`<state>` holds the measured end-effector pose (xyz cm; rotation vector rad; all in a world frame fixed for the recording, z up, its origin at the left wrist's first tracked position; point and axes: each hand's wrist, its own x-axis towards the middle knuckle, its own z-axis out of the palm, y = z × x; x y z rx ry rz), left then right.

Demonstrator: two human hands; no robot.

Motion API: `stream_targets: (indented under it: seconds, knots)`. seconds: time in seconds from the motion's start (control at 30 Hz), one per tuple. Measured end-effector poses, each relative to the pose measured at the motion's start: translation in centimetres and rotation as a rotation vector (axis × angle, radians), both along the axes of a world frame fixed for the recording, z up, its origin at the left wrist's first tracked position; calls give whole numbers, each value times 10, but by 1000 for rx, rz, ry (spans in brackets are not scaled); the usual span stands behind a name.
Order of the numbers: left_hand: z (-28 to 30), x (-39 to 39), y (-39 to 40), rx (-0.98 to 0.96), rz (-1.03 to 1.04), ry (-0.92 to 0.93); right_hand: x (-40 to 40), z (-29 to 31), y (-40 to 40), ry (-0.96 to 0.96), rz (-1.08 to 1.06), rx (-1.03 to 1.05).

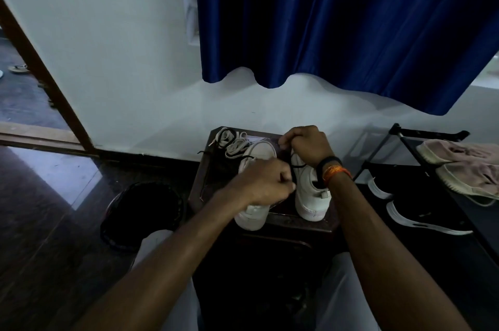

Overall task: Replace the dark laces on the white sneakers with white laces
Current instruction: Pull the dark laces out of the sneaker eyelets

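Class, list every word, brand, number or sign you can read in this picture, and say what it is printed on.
None can be read. The white sneakers show no legible brand, the dark shoes on the rack only white stripes, and the wristband is too small and blurred to tell.

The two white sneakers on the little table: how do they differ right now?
The right sneaker has a dark lace running up to both hands; the left sneaker lies largely hidden under the left hand. The right hand works above the right sneaker's front end, while the white laces lie bundled beyond the left sneaker. Both are white, side by side, heels toward the person.
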<state>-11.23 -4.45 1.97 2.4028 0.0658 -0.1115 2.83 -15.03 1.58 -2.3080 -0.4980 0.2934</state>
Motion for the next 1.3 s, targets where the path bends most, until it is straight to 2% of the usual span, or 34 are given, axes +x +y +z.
stream_targets:
  seconds: [0.13,0.27,0.43,0.5,0.6,0.63,0.7,0.83,1.07,1.3]
  knots:
    - [-21,-14,-23,-9,5,84,-4,-11,9,-82,94,-111]
    - [-30,-13,-26,-11,23,68,-10,-23,22,-164,264,-244]
    - [-31,-6,-14,-88,-4,30,-8,-22,40,-218,281,-417]
    - [-32,-5,-5,-79,108,-116,-6,-20,46,-234,290,-459]
    - [-33,-1,12,108,414,-366,-2,-22,51,-230,264,-502]
    - [-35,2,20,175,470,-379,-2,-23,53,-235,266,-520]
    - [-38,10,33,262,507,-249,-2,-24,56,-259,298,-549]
    - [-44,17,41,247,511,-39,-2,-25,56,-261,384,-510]
    - [-54,14,36,156,603,-100,5,-29,53,-168,400,-443]
    - [-56,14,34,173,637,-91,-4,-36,48,-106,303,-283]
